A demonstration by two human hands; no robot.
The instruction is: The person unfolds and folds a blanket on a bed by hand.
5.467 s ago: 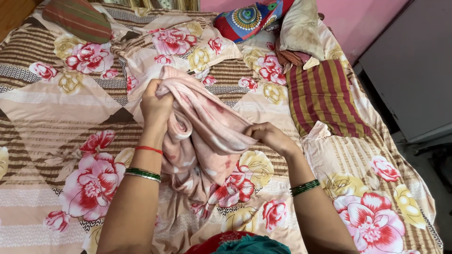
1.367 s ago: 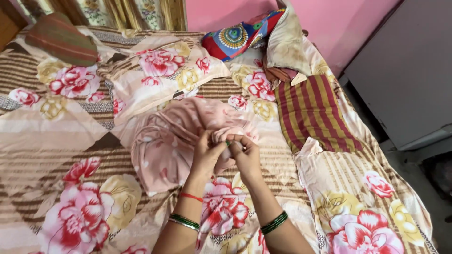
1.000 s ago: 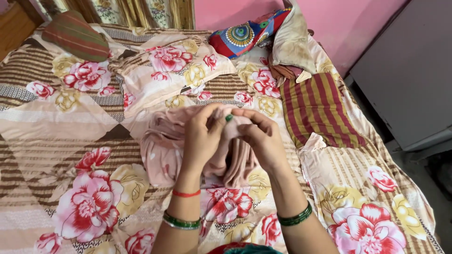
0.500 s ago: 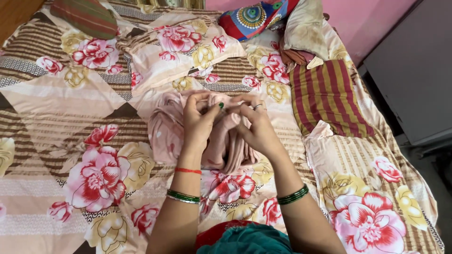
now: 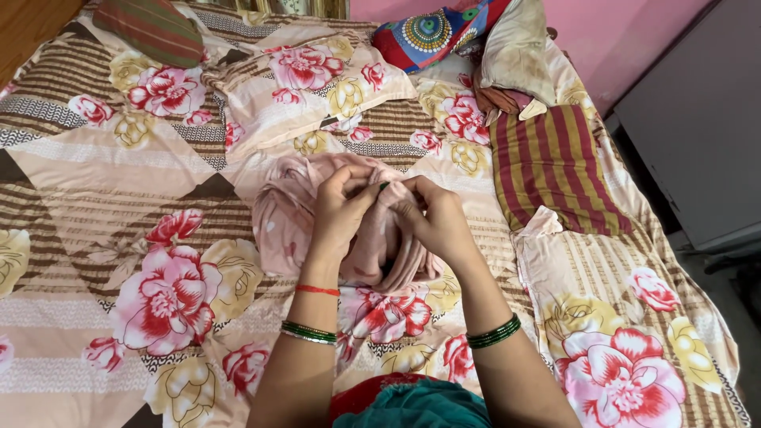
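**Both hands gathered on pink cloth, mid-bed**

Left hand (image 5: 342,208) and right hand (image 5: 432,222) meet close together at the top of a bunched pink cloth (image 5: 285,218), fingers curled and pinching its fabric. A small green spot (image 5: 384,186) shows between the fingertips; what it is cannot be told. The cloth lies heaped on the floral bedsheet (image 5: 158,293), near the bed's middle. Floral pillow (image 5: 293,83) beyond it; striped red-and-yellow cloth (image 5: 555,170) well to the right.

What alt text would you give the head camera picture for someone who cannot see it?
Two hands, left hand and right hand, pinch a bunched pink cloth above a flowered bedsheet. A striped pillow lies to the right, and a colourful cushion sits by the pink wall.
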